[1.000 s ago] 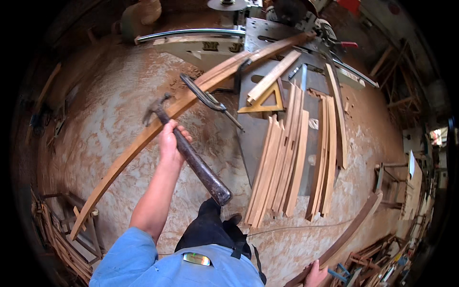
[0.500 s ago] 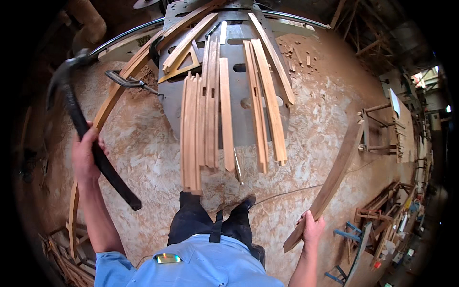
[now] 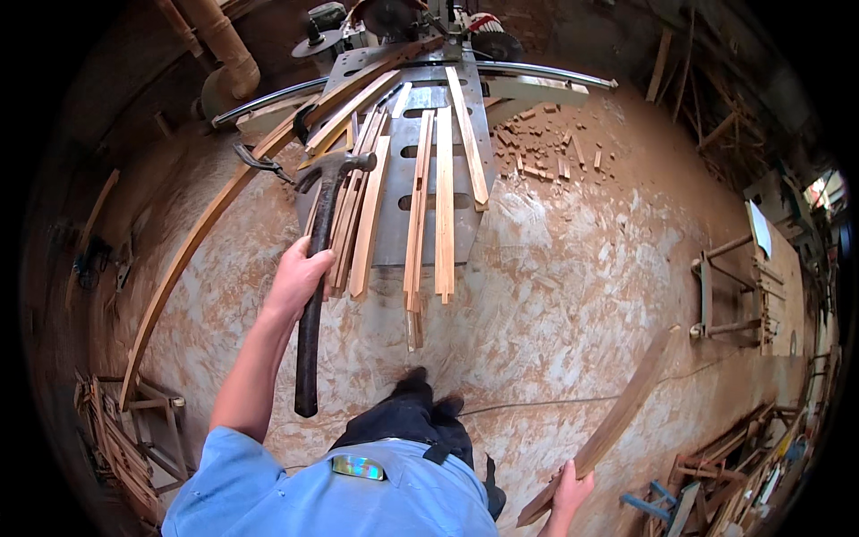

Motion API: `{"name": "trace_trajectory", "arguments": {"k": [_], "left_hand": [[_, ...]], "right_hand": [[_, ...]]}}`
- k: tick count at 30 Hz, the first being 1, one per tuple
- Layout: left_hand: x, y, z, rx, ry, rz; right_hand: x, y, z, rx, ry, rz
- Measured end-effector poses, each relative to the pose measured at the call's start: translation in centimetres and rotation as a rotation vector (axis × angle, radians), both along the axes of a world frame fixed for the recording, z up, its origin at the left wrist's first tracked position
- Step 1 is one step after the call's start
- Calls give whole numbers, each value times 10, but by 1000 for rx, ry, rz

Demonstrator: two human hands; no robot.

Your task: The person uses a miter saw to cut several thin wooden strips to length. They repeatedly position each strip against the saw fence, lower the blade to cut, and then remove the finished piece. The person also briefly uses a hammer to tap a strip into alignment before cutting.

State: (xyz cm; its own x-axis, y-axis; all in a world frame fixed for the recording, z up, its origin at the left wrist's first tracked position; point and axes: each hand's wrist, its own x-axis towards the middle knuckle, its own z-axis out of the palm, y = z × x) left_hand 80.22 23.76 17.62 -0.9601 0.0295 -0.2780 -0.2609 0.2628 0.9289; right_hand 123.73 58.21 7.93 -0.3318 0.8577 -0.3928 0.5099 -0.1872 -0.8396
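My left hand point(image 3: 301, 274) is closed round the dark handle of a claw hammer point(image 3: 308, 358), whose metal head points up and away from me. The hammer stands in front of the left group of slotted wooden strips point(image 3: 347, 234) and hides part of them. At the lower right, my right hand point(image 3: 569, 489) grips a long brown wooden board point(image 3: 619, 410) close to its near end. The board slants up to the right. Ahead of me, several pale wooden pieces point(image 3: 445, 197) lie on a grey metal table point(image 3: 398, 234), their near ends reaching past its edge.
A long wooden beam point(image 3: 190, 242) runs down to the left, with a clamp point(image 3: 259, 164) on it. Wood offcuts point(image 3: 546, 152) litter the floor right of the table. A wooden stand point(image 3: 702, 286) is at the right, stacked timber point(image 3: 112, 438) at lower left. A cable point(image 3: 546, 403) crosses the floor.
My left hand has swung the hammer from the far left to in front of the wooden strips. My right hand still holds the board, slightly lower in view. The whole view has shifted.
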Motion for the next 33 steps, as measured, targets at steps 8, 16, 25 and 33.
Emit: {"name": "trace_trajectory", "arguments": {"k": [8, 16, 25, 33], "left_hand": [[-28, 45, -32, 5, -93, 90], [-91, 113, -46, 3, -57, 116], [-157, 226, -41, -260, 21, 16], [-215, 258, -69, -491, 250, 204]], "right_hand": [[-75, 86, 18, 67, 25, 151], [-194, 191, 36, 88, -111, 288], [-372, 255, 44, 60, -209, 584], [-502, 327, 42, 186, -141, 904]]}}
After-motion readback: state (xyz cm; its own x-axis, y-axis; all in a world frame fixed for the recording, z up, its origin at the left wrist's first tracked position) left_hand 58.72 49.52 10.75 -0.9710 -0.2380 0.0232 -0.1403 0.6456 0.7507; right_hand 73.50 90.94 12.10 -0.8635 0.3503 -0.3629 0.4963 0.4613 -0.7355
